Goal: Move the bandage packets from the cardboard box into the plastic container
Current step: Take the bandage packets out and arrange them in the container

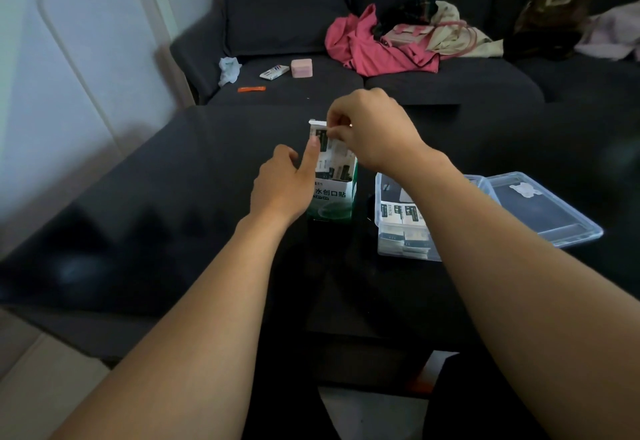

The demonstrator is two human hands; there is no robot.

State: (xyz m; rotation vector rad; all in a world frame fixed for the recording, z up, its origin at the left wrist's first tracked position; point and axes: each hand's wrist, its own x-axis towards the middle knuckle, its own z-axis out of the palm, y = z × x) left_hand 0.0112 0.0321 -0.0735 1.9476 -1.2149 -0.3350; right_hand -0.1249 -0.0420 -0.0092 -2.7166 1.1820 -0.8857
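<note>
A bandage packet (327,143) is pinched near its top between the curled fingertips of the right hand (372,129), just above the open mouth of the cardboard box (334,197), out of which its lower part still rises among the other packets. The box is stood upright on the dark table (156,197) and is steadied from its left side by the left hand (284,185), whose thumb is laid straight up against the packets at the box's opening; whether the remaining fingers are wrapped round the box's far side cannot be told. Below and to the right of the pinch — just beside the box — the clear plastic container (382,218) is seen, with several packets already laid inside it and its front half crossed by the right forearm. The container's lid (554,211) is lying flat further right. Well beyond the grip, a pink garment (367,44) is heaped on the dark sofa (287,3).
</note>
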